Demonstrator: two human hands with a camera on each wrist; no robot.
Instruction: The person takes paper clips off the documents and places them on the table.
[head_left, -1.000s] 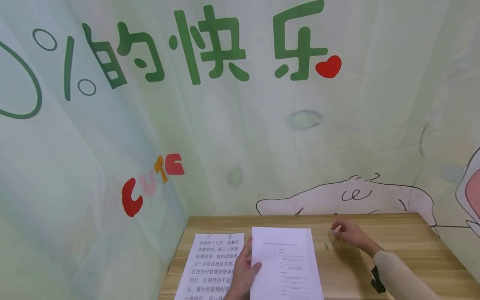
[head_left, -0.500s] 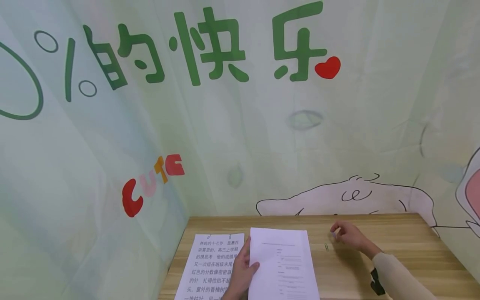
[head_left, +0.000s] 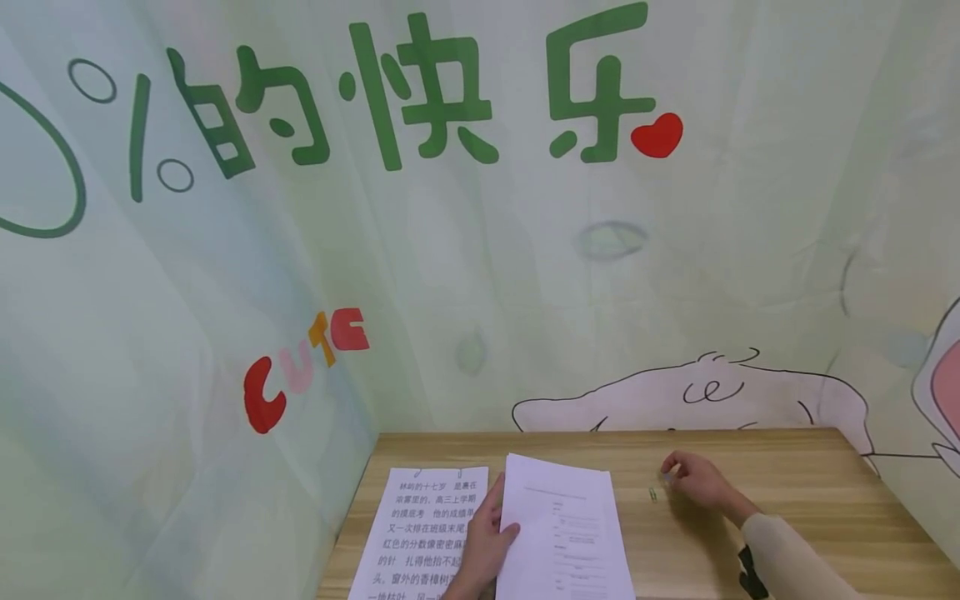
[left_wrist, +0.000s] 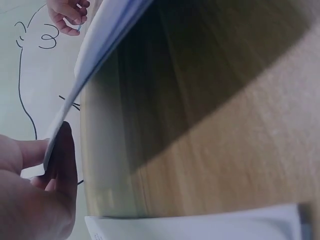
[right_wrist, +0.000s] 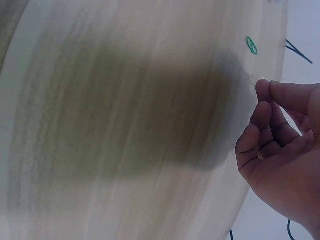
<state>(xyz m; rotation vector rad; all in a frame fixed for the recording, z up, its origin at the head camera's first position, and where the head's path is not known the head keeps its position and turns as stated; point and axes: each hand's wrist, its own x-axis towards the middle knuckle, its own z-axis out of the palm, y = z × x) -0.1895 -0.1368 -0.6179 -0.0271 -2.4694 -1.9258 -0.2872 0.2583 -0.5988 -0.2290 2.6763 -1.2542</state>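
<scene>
My left hand (head_left: 486,542) grips the left edge of a stack of printed paper sheets (head_left: 558,533), thumb on top and fingers beneath. The left wrist view shows the sheets (left_wrist: 102,45) tilted and raised above the table, casting a shadow. To their right, my right hand (head_left: 693,479) is held over the table, thumb and forefinger pinched together. A tiny light-blue paper clip (left_wrist: 79,28) shows at those fingertips in the left wrist view; the right wrist view hides it behind the fingers. Between the stack and this hand lies a green paper clip (head_left: 652,494).
Another sheet with large printed characters (head_left: 420,525) lies at the table's left, with two clips on its top edge; my left hand partly covers it. A printed curtain (head_left: 525,292) rises behind the wooden table (head_left: 810,500).
The stack has shifted slightly left and tilted, its top right corner now lower. My right hand has stayed in nearly the same place, pinching throughout.
</scene>
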